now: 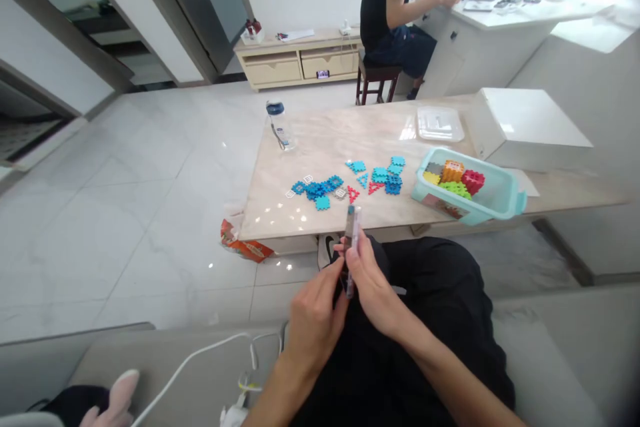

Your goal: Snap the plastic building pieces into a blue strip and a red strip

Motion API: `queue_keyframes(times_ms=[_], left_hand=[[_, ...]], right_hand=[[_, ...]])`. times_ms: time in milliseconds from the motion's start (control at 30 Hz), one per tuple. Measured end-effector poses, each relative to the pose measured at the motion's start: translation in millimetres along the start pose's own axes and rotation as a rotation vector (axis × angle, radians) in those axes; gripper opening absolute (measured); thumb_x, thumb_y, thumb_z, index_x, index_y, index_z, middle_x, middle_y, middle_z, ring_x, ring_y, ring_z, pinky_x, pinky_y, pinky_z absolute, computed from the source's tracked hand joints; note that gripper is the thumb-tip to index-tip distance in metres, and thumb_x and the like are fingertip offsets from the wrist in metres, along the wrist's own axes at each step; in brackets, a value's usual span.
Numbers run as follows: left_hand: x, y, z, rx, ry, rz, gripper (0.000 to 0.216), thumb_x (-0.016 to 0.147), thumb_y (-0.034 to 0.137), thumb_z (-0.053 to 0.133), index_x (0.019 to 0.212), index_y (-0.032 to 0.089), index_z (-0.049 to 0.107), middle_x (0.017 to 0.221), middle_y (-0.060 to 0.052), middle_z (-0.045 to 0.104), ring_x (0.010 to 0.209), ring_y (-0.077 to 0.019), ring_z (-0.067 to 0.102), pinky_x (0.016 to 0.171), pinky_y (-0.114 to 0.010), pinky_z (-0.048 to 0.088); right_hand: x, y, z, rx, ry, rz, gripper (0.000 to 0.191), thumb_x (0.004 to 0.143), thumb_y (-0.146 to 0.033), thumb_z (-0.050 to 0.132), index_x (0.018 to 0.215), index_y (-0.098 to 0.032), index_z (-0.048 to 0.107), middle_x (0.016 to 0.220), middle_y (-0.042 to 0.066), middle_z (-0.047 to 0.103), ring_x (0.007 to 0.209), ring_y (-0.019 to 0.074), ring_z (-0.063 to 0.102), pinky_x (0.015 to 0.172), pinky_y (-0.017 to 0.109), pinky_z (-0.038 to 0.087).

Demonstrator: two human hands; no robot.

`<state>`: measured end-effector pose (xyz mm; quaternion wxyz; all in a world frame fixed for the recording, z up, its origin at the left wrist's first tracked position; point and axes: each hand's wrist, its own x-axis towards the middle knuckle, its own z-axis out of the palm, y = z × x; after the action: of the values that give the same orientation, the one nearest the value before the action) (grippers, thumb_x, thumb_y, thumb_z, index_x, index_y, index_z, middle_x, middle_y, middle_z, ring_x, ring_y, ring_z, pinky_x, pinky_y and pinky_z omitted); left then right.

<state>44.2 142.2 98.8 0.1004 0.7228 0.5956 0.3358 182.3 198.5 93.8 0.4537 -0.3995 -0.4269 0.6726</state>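
Both my hands meet over my lap and grip a thin stack of flat toy tiles (351, 240), seen edge-on, grey and pale. My left hand (313, 323) pinches its lower part with fingers closed. Fingers of my right hand (373, 283) are wrapped round its middle. Ahead on the low marble table (320, 147) lie several blue interlocking tiles (320, 190), more blue tiles (387, 177) and red triangle pieces (353, 195). A teal bin (495, 197) at the right holds yellow, orange, green and red blocks.
A clear lid (440, 123) and a white box (525, 127) lie at the table's far right; a water bottle (280, 125) stands at its far left corner. A torn package (245, 245) lies on the floor. Another person (400, 7) sits at a white counter beyond. A white cable (200, 353) crosses the sofa.
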Motion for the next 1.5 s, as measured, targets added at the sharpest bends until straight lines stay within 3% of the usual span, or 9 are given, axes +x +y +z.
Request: queue_keyframes(times_ms=[100, 233, 433, 600, 800, 1033, 1233, 1367, 1500], left_hand=[[-1, -22, -21, -0.213, 0.075, -0.355, 0.033, 0.102, 0.035, 0.067, 0.13, 0.017, 0.073, 0.11, -0.01, 0.084, 0.088, -0.0212, 0.08, 0.08, -0.03, 0.066], [14, -73, -32, -0.478, 0.183, -0.747, 0.051, 0.09, 0.053, 0.078, 0.119, 0.012, 0.073, 0.105, -0.012, 0.083, 0.082, -0.0237, 0.079, 0.072, -0.032, 0.066], [43, -176, -4, -0.688, 0.237, -1.069, 0.033, 0.086, 0.03, 0.078, 0.111, 0.01, 0.072, 0.093, -0.013, 0.082, 0.074, -0.0197, 0.078, 0.066, -0.025, 0.062], [61, -232, 11, -0.751, 0.351, -1.101, 0.026, 0.093, 0.03, 0.066, 0.112, 0.013, 0.069, 0.09, -0.01, 0.079, 0.072, -0.0172, 0.075, 0.062, -0.023, 0.059], [71, -261, 0, 0.046, 0.196, -0.933, 0.058, 0.097, 0.05, 0.06, 0.142, 0.014, 0.057, 0.106, -0.012, 0.078, 0.079, -0.0226, 0.072, 0.082, -0.038, 0.062], [83, -249, -1, 0.708, -0.248, -0.832, 0.072, 0.108, 0.057, 0.034, 0.157, 0.008, 0.05, 0.11, -0.024, 0.078, 0.097, -0.0384, 0.075, 0.086, -0.047, 0.056], [92, -219, -2, 0.825, -0.289, -0.741, 0.075, 0.11, 0.053, 0.036, 0.165, 0.001, 0.04, 0.105, -0.024, 0.076, 0.103, -0.0383, 0.074, 0.087, -0.046, 0.057], [57, -149, -1, 0.615, -0.119, -0.455, 0.062, 0.108, 0.045, 0.046, 0.159, 0.009, 0.05, 0.128, -0.024, 0.069, 0.124, -0.0398, 0.065, 0.101, -0.052, 0.057], [-20, -48, 29, -0.018, 0.007, -0.339, 0.044, 0.112, 0.035, 0.042, 0.153, 0.021, 0.053, 0.134, -0.014, 0.069, 0.121, -0.0262, 0.07, 0.105, -0.044, 0.06]], right_hand=[[6, -10, 27, -0.197, -0.157, -0.108, 0.073, 0.11, -0.048, 0.058, 0.175, -0.035, 0.028, 0.155, 0.012, 0.047, 0.149, 0.0248, 0.048, 0.137, 0.049, 0.029], [20, -3, 37, -0.498, -0.26, -0.252, 0.073, 0.112, -0.044, 0.051, 0.177, -0.03, 0.021, 0.163, 0.015, 0.033, 0.148, 0.028, 0.048, 0.133, 0.053, 0.039], [30, 18, 21, -0.824, -0.167, -0.517, 0.057, 0.108, -0.029, 0.054, 0.164, -0.022, 0.044, 0.154, 0.017, 0.044, 0.132, 0.0264, 0.058, 0.117, 0.047, 0.056], [25, 18, 17, -0.781, -0.094, -0.619, 0.052, 0.101, -0.019, 0.058, 0.153, -0.019, 0.053, 0.144, 0.018, 0.052, 0.123, 0.0249, 0.061, 0.109, 0.043, 0.062], [26, 16, 14, -0.681, -0.079, -0.534, 0.052, 0.097, -0.006, 0.056, 0.148, -0.018, 0.057, 0.141, 0.018, 0.053, 0.127, 0.0259, 0.06, 0.108, 0.043, 0.062], [29, 13, 2, -0.662, -0.139, -0.509, 0.053, 0.095, -0.001, 0.056, 0.145, -0.018, 0.061, 0.136, 0.017, 0.056, 0.121, 0.0253, 0.063, 0.104, 0.042, 0.063], [37, 19, 3, -0.675, -0.112, -0.524, 0.048, 0.097, -0.004, 0.056, 0.142, -0.02, 0.062, 0.137, 0.017, 0.056, 0.122, 0.0249, 0.063, 0.105, 0.042, 0.062], [36, 24, 5, -0.659, -0.061, -0.552, 0.042, 0.1, -0.009, 0.055, 0.139, -0.021, 0.063, 0.135, 0.015, 0.057, 0.122, 0.0241, 0.064, 0.107, 0.042, 0.06], [28, 26, 6, -0.573, -0.034, -0.555, 0.035, 0.102, -0.013, 0.053, 0.133, -0.022, 0.067, 0.126, 0.012, 0.062, 0.112, 0.0207, 0.067, 0.102, 0.038, 0.06]])
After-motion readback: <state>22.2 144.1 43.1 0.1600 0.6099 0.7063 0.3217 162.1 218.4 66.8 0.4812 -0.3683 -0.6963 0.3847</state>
